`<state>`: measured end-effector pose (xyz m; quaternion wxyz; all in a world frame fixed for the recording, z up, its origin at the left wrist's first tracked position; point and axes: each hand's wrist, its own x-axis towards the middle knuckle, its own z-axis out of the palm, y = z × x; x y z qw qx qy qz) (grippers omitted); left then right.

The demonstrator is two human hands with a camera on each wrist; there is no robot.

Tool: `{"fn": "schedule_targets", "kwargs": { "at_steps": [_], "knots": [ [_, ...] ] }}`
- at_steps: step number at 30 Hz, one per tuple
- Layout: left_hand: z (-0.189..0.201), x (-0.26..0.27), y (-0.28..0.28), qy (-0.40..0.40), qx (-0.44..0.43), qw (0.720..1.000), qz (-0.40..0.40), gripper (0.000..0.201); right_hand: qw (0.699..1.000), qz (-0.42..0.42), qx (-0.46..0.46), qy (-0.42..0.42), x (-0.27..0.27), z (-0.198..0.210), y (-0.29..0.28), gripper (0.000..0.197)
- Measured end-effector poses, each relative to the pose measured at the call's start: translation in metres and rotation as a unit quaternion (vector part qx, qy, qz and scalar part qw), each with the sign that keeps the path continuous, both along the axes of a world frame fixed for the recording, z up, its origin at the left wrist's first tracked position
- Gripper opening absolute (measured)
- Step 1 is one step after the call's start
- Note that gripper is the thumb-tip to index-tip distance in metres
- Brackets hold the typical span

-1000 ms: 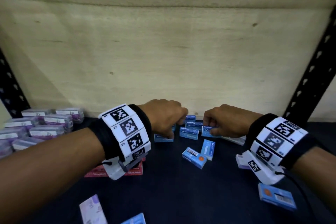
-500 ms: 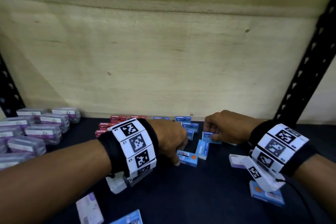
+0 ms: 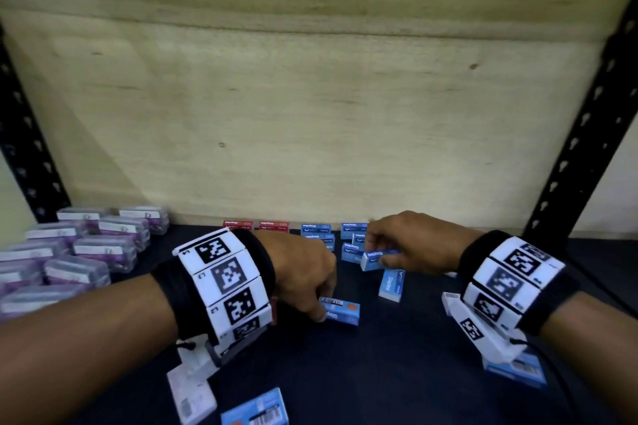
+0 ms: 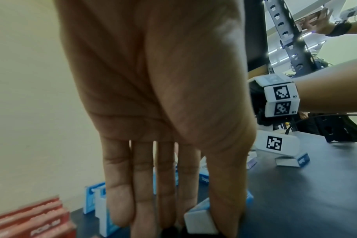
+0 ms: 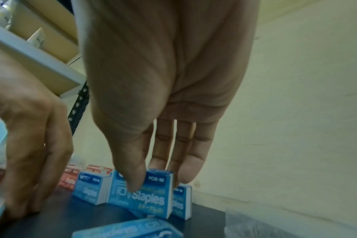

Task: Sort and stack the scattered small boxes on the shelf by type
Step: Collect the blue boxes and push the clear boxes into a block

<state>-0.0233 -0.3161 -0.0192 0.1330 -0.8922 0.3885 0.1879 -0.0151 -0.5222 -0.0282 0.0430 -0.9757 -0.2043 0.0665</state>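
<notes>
A blue staples box [image 3: 377, 259] sits pinched in the right hand [image 3: 417, 243] near the shelf's [image 3: 397, 373] back edge, just above other blue boxes [image 3: 319, 235]. The left hand [image 3: 303, 272] pinches another blue box [image 3: 340, 310] lying mid-shelf.

A pale plywood back panel [image 3: 310, 121] fills most of the head view, grain and small knots showing. Black perforated steel uprights [image 3: 583, 134] run along the left and right edges. Below lies the dark shelf surface [image 3: 379, 373], dimly lit.
</notes>
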Motion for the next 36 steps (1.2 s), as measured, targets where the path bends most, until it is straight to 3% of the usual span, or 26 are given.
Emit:
{"fn": "schedule_targets", "kwargs": {
  "at_steps": [21,36],
  "knots": [
    [-0.002,0.013,0.012,-0.036,-0.036,0.997,0.052,0.030,0.998,-0.012,-0.047,0.049,0.001,0.009,0.012,0.022],
    [0.007,0.008,0.009,-0.047,-0.073,0.994,0.072,0.026,0.998,0.004,-0.055,0.012,0.004,0.007,0.023,0.020]
  ]
}}
